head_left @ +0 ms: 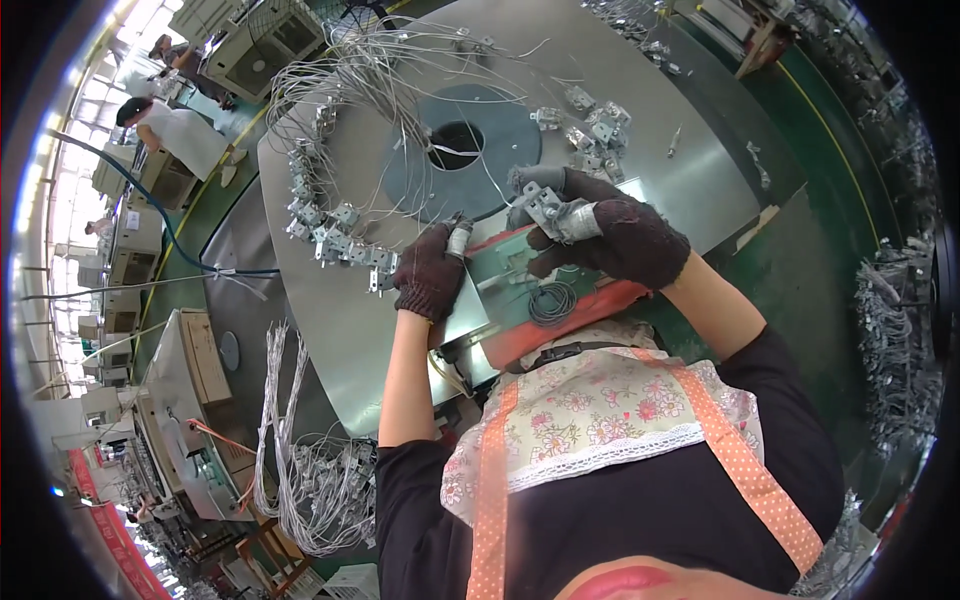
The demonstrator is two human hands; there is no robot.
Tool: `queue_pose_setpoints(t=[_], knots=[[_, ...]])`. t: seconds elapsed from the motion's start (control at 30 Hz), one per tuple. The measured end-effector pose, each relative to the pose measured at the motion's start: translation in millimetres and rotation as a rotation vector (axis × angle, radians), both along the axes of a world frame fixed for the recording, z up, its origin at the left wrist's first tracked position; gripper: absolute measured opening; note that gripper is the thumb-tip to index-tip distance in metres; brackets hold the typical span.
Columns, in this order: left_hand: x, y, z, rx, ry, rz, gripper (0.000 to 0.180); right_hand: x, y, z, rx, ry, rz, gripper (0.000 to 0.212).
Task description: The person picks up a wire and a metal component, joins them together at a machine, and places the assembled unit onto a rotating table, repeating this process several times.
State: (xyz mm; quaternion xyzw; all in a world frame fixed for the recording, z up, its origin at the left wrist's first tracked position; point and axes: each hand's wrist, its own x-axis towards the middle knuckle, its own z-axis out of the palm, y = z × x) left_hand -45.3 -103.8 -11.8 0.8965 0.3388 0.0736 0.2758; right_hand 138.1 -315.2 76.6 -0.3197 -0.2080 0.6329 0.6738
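Observation:
Both of my hands wear dark maroon knit gloves with pale tape around some fingers. My right hand (pixel 625 235) is closed around a small silver metal bracket (pixel 543 205), held above a green fixture (pixel 497 262) at the table's near edge. My left hand (pixel 430 268) is beside the fixture's left side, thumb and finger pressed together; what is between them is too small to make out. A dark wire coil (pixel 551 303) lies on the fixture, below my right hand. Thin pale wires (pixel 375 75) spread over the table, with silver brackets (pixel 335 235) along their left ends.
The metal table (pixel 640 90) has a grey disc (pixel 410 170) with a central hole. More brackets (pixel 600 130) are piled at the far right. Wire bundles (pixel 285 450) hang at the lower left. A person in white (pixel 185 135) is at the far left, near machines.

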Motion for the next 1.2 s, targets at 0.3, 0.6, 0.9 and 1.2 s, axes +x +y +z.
queue_pose_setpoints(t=[0.3,0.6,0.9,1.2], knots=[[1.1,0.5,1.2,0.024,0.016,-0.004,0.044,5.7,1.7,-21.6,0.016,0.030,-0.025,0.063],[-3.0,-0.6,-12.7,0.025,-0.178,0.010,0.035,4.8,-2.5,-17.8,0.027,-0.172,0.024,0.070],[17.4,-29.2,25.1,-0.281,-0.075,0.029,0.038,9.0,-24.8,-39.0,-0.084,-0.589,-0.071,0.062],[-19.4,-5.5,15.3,-0.029,-0.182,0.017,0.031,19.1,-11.6,-56.9,0.051,-0.248,-0.104,0.067]])
